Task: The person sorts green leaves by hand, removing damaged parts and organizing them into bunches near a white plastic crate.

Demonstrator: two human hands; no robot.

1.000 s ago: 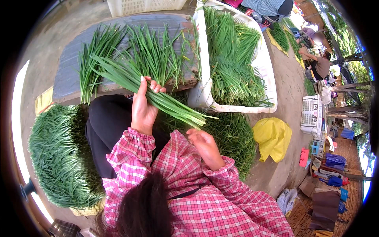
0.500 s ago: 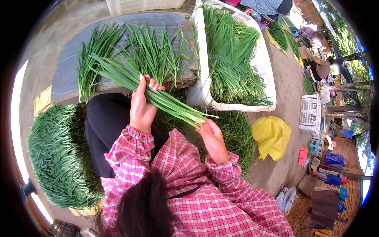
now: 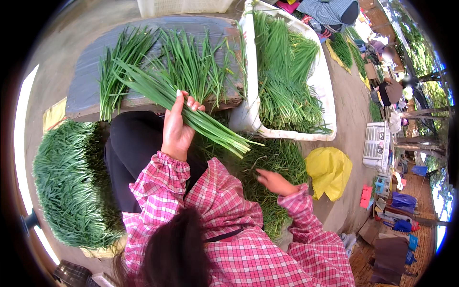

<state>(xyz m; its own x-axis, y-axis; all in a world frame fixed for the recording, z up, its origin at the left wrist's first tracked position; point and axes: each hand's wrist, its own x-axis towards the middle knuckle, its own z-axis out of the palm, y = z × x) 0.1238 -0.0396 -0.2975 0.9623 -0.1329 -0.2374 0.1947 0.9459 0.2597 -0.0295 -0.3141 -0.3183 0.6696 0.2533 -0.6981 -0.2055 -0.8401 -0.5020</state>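
Observation:
My left hand (image 3: 180, 128) is closed round a bunch of long flat green garlic chives (image 3: 210, 125). Their leaf tips point to the far left and the pale stem ends stick out toward the right. Lower down, my right hand (image 3: 277, 183) is apart from the bunch, over a heap of loose green leaves (image 3: 275, 160) beside my lap. Motion smears its fingers, so I cannot see whether they hold anything. Beyond the left hand, two loose piles, a left pile of chives (image 3: 122, 69) and a right pile of chives (image 3: 191, 64), lie on a low grey-topped board (image 3: 86, 88).
A white plastic crate (image 3: 330, 112) full of chives stands right of the board. At left is a big stacked block of chives (image 3: 71, 186). A yellow sack (image 3: 330, 172) lies on the floor at right, near a whitish crate (image 3: 376, 143). Other people sit at the far right.
My right hand has left the stem ends and moved down and right, over the heap. The left hand keeps its hold on the bunch. The whole view has shifted slightly.

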